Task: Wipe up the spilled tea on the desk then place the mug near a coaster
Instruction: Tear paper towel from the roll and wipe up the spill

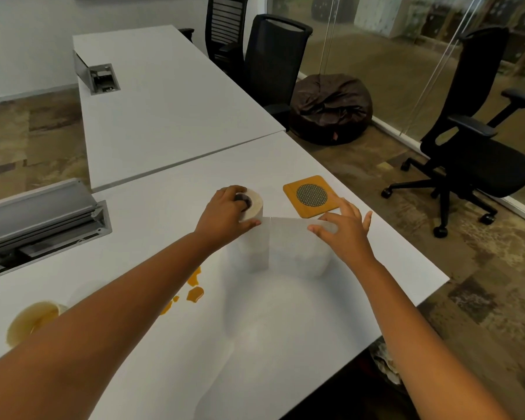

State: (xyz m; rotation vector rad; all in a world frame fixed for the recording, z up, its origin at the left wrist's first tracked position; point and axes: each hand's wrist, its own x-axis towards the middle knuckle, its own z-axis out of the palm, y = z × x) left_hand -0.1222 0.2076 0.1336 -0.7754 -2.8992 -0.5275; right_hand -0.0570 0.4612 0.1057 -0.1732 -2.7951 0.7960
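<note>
My left hand (pixel 225 212) grips a white paper roll (pixel 253 204) held above the white desk (pixel 285 313). A strip of paper (pixel 288 225) stretches from the roll to the right, and my right hand (pixel 344 227) pinches its free end. An orange coaster (pixel 311 195) with a dark mesh disc lies just beyond my right hand. Amber tea puddles (pixel 194 294) sit on the desk under my left forearm. The mug (pixel 32 321) lies at the lower left, tea-stained inside and partly hidden by my arm.
An open cable tray (pixel 40 219) is set into the desk at the left. A second white desk (pixel 164 110) adjoins the far side. Black office chairs (pixel 473 140) and a dark beanbag (pixel 331 107) stand to the right by a glass wall.
</note>
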